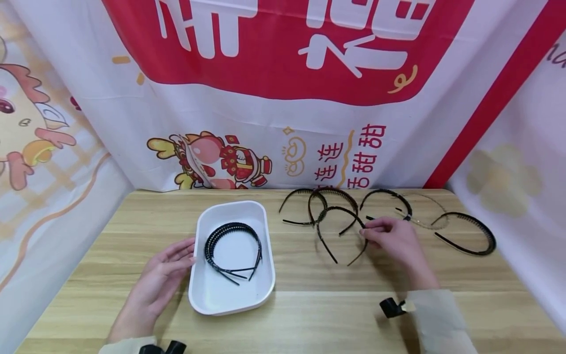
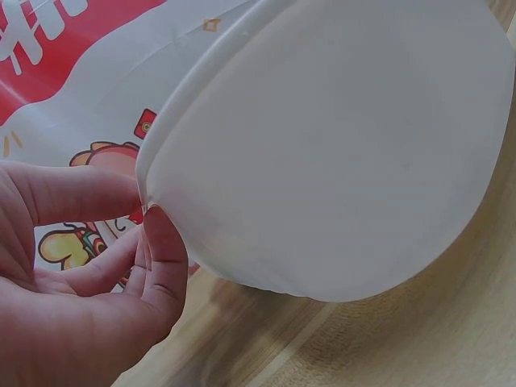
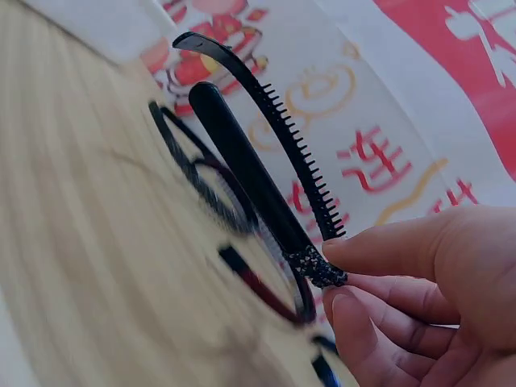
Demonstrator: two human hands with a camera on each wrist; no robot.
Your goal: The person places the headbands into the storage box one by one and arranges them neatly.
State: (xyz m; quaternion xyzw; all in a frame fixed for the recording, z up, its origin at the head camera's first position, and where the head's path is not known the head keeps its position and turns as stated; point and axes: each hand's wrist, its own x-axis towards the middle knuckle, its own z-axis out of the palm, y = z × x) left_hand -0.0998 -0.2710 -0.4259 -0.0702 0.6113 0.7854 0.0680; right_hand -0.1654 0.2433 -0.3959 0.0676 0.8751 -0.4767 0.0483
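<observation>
The tray [image 1: 223, 297] (headbands [image 1: 211, 243] in it) stands left of other headbands [image 1: 491, 241] on the table [image 1: 318, 309].

The left hand [image 1: 165, 271] is held palm inward, its thumb and fingers bent into a pinch. The right hand [image 1: 393, 239] is extended a little farther forward, its thumb and forefinger pinched, the other fingers curled.

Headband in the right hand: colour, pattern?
Black headband with a pale-speckled patch by the right hand. Shows best in the right wrist view.
</observation>
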